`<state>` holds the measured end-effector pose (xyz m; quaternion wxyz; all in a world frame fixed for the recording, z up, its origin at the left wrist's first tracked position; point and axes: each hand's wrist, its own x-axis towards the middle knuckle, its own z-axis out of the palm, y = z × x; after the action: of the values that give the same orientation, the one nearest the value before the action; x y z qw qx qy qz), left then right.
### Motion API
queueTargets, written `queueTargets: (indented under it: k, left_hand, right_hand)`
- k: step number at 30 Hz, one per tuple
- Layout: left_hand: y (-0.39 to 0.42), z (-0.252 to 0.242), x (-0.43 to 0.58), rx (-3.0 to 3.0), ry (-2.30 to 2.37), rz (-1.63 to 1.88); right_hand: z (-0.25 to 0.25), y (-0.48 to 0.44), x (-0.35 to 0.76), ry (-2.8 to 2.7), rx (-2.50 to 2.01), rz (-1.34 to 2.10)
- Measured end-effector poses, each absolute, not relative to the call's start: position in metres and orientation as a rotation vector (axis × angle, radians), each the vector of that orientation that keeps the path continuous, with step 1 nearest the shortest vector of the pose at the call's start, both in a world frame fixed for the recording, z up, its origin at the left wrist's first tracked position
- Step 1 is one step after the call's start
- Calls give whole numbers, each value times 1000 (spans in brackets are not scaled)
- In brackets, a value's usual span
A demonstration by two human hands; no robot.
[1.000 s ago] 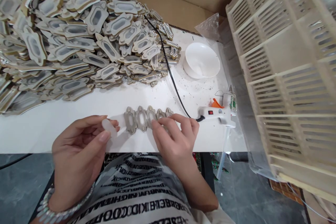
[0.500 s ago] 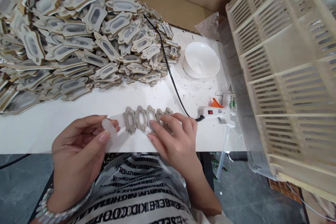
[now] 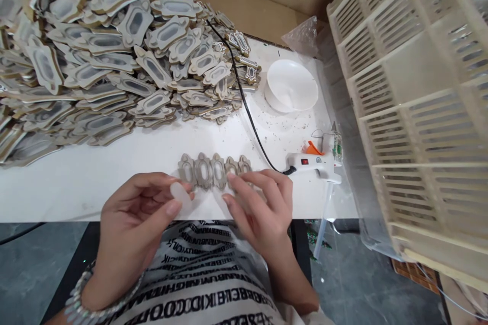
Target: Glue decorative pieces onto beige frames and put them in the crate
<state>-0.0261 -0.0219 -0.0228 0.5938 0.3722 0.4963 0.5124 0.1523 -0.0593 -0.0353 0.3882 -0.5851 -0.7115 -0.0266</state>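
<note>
The oval insert [image 3: 181, 198] is pinched in the left hand [image 3: 133, 223] fingers. The frame row [image 3: 204, 170], at 1 o'clock, could be skewed by uneven pressure from the spread right hand [image 3: 261, 208] fingers.

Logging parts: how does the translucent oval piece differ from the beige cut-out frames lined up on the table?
Translucent oval piece: solid, pinched in the left hand. Beige cut-out frames: scalloped, with open windows, lying flat in a row, touched by the right hand. Both look flat.

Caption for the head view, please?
Left hand pinches a translucent oval; right hand touches a frame row near a glue gun.
</note>
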Motion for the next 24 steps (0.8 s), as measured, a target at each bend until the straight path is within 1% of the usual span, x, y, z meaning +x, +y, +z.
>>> queueTargets:
  k: [4,12,15,19,24]
  left_hand:
    - [-24,-23,-22,881,1043,1104]
    - [-23,-19,-16,798,1067,1090]
    - [-22,-18,-14,747,1120,1109]
    - [-19,-19,-16,734,1162,1189]
    - [-15,-23,-25,751,1204,1279]
  right_hand:
    - [-29,-62,141,-1794,-1335,-41]
    - [-33,-62,128,-1787,-1319,-209]
    - [-32,-67,130,-1751,-1319,-180]
    - [-31,-68,141,-1668,-1400,-91]
    - [-38,-59,159,-1738,-1573,-305]
